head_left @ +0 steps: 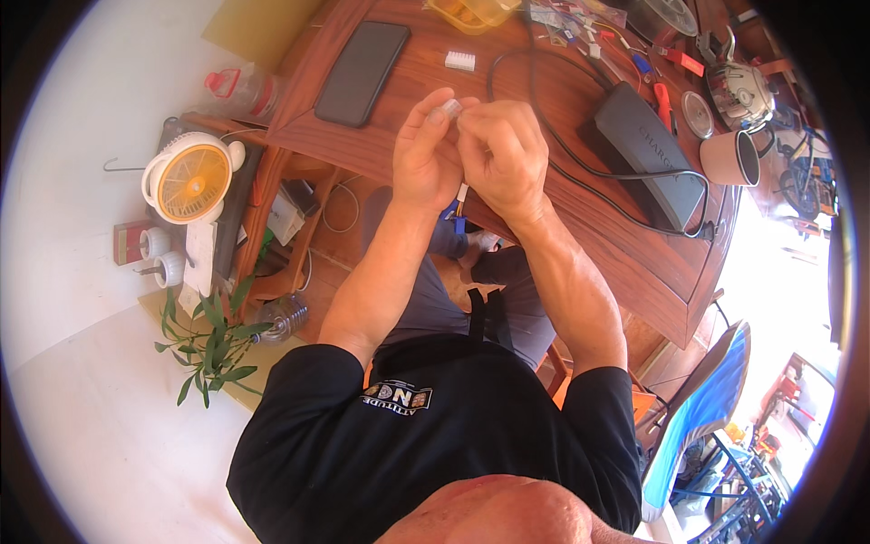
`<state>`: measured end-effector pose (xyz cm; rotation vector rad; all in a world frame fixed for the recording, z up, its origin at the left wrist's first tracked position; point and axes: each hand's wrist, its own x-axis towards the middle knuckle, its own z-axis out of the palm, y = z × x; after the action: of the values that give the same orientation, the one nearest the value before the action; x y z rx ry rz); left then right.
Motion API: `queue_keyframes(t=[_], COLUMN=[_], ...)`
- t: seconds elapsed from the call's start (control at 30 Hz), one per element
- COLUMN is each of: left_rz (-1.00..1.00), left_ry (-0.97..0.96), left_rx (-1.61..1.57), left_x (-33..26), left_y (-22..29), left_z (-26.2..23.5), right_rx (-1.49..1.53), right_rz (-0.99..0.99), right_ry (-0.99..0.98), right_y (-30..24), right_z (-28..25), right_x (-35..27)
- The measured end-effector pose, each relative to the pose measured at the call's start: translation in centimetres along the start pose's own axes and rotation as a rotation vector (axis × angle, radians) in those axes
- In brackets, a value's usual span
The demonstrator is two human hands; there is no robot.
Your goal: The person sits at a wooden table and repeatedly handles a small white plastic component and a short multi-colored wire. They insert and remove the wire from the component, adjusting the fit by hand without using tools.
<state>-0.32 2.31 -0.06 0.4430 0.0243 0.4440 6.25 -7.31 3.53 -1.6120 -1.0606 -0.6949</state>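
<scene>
Above the near edge of the wooden table, my two hands are close together. Between thumb and forefinger my left hand [424, 154] pinches a small whitish plastic connector [450, 107]. Beside it, my right hand [504, 150] is closed with its fingertips at the connector; what those fingers hold is hidden. Below the hands hang thin wires with a white end [463, 192] and a blue connector [459, 224]; where they run upward is covered by my hands. A white multi-slot connector [460, 61] lies on the table just beyond my fingers.
A black phone [362, 72] lies on the table [426, 36] at left. To the right are a black charger box [648, 150] with looping cable, a cup [728, 159], red-handled pliers [663, 106] and loose wires. A small fan [192, 181] stands left.
</scene>
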Motion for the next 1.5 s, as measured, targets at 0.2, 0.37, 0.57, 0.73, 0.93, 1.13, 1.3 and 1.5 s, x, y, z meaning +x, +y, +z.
queue_keyframes(t=[0.2,0.37,0.57,0.73,0.93,1.13,1.3,1.5], left_rz=[-0.012,-0.014,0.005,-0.026,-0.039,-0.040,-0.074,-0.065], left_ry=[-0.082,-0.001,0.016,0.041,-0.014,0.026,0.077,0.064], left_rx=[-0.021,0.009,-0.005,0.002,-0.049,0.016,0.061,0.089], left_x=[0.1,0.1,0.0,0.1,0.6,0.6,0.8,0.9], left_y=[0.1,-0.1,0.0,0.0,0.1,0.0,0.2,0.0], left_z=[-0.2,0.0,0.5,0.4,-0.1,0.3,0.5,0.6], right_rx=[-0.014,-0.043,-0.003,0.212,0.272,0.215,0.204,0.224], right_rz=[-0.034,-0.035,-0.014,0.302,0.331,0.270,0.269,0.351], right_ry=[0.004,-0.001,-0.006,-0.081,-0.089,-0.070,-0.076,-0.085], right_y=[0.2,0.4,0.2,0.0,-0.1,0.0,0.4,0.5], right_z=[0.1,0.2,0.1,-0.7,-0.8,-0.9,-0.9,-0.9], right_x=[-0.1,-0.1,0.1,0.2,0.8,0.9,0.8,0.6])
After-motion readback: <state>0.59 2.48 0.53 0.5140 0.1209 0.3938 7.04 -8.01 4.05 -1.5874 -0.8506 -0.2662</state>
